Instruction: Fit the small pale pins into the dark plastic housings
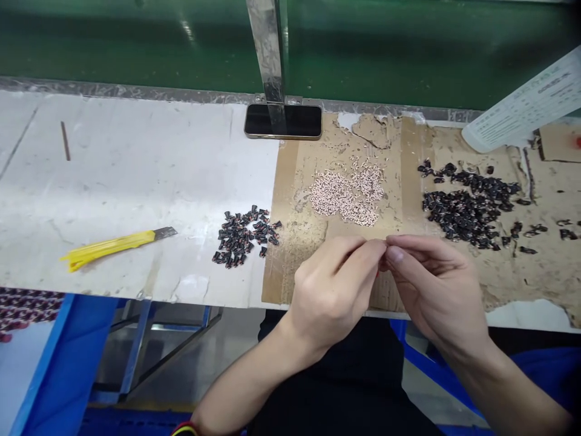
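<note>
Cardboard mat (290,242), pink pieces (345,194) just beyond the hands (336,284) (436,290)

1. Live at the pinch: the left hand (333,290) and right hand (436,290) hide whatever sits between them!
2. Twelve o'clock from the hands: pale pink pieces (347,194), too small to tell.
3. Two o'clock: a printed sheet (526,103), cut off, print unreadable.
4. Nine o'clock: dark red pieces (22,309), cut off by the edge.
</note>
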{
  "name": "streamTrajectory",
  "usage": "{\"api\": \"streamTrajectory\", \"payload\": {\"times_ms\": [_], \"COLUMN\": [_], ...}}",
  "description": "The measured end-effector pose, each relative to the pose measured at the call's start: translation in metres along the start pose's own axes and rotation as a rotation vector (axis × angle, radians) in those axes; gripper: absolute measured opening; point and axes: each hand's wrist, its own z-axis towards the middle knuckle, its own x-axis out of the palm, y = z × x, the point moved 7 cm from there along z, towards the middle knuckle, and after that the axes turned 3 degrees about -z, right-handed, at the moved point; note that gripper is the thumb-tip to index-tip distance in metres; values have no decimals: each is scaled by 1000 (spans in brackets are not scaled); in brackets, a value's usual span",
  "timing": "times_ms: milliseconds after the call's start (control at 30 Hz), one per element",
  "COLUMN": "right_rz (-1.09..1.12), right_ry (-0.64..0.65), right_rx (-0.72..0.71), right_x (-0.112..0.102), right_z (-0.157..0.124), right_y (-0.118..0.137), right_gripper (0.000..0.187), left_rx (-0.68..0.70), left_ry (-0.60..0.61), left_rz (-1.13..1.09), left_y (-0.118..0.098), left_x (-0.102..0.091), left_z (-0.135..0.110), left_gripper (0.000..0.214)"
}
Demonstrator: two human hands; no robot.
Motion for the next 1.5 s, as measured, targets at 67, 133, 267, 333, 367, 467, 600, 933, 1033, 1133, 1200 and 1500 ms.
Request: {"api": "streamTrajectory", "payload": {"times_ms": [67,133,267,333,367,467,600,933,1033,1133,1200,1500], "right_rz": [-25,-69,-208,-254,-270,-314,-415,-1097,-1122,-1113,-1118,-622], "right_ry": [28,44,57,57,54,68,87,167,199,215,229,138], "right_rx": [-35,-89,-189,-245,-275,-333,-396,-763,-752,-718,-706,-369], "right_x": [2,3,7,8,8,9,0,-8,-5,-7,-8,-10], "right_z": [-2,-4,-7,-8,-10,-14,-22,-37,-37,-37,-38,-31], "right_y": [3,8,20,26,28,31,29,23,19,13,11,25], "right_gripper": [16,16,15,17,19,21,21,24,27,32,35,22], "left_rx": [-22,-45,-73,-71,-66,-46,-71,-485,-567,-574,-550,-859], "left_ry": [-8,-14,1,13,17,24,58,-27,-46,-25,-24,142], "left_rz": [-38,-69,-96,-92,-82,-39,-80,-321,-371,-339,-289,-703], "left_y": [1,2,2,1,0,-3,-1,33,38,39,38,39], "left_x": [0,0,-1,-1,-1,0,-1,-27,-26,-27,-31,1], "left_z": [-2,-4,-6,-7,-8,-11,-16,-41,-45,-44,-41,-44], "left_gripper": [13,13,13,12,12,12,12,38,32,26,25,20]}}
